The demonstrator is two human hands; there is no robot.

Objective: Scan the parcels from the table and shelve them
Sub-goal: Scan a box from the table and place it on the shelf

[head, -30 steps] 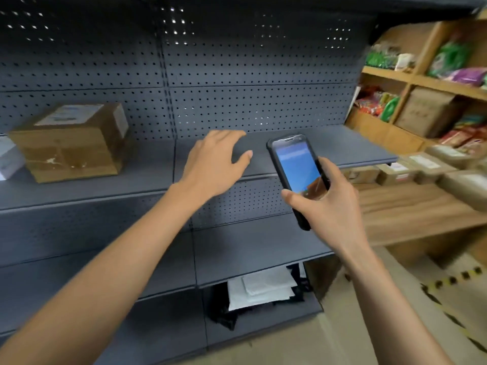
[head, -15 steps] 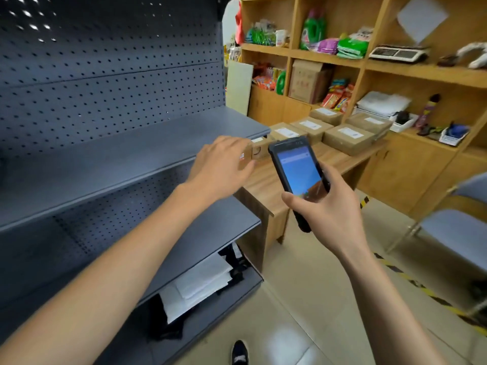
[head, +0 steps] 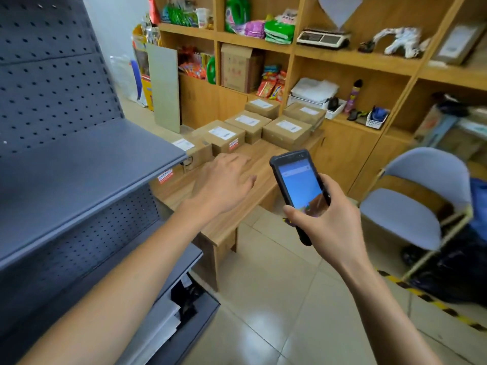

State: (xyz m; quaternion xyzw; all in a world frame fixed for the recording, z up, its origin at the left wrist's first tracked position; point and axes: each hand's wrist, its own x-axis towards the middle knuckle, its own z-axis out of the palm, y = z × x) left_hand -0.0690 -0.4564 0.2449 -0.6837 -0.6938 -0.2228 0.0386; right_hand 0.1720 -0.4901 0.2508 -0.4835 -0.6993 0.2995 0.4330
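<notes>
Starting at the left, the grey metal shelf unit (head: 87, 164) shows bare boards on the tiers in view, with only loose white sheets (head: 155, 330) on its lowest level; no parcel is visible on it from this angle, so how many have already been shelved cannot be told. Further right, the wooden table (head: 226, 219) carries six brown cardboard parcels (head: 224, 137), each with a white label on top, set in a close group toward the far end near the wooden storage shelving (head: 369, 61). On this evidence the bulk of the work appears outstanding: every one of these parcels awaits scanning and shelving. The left hand (head: 224, 183) is extended over the table, palm down, fingers straight and relaxed, grasping nothing; it sits near the nearest parcel (head: 196, 151) but apart from it. The right hand (head: 326, 219) is wrapped firmly round the lower body of the handheld scanner (head: 299, 185), thumb across the bottom of its lit blue screen, device held upright and tilted toward the person. A grey chair (head: 419, 204) stands to the far right.
</notes>
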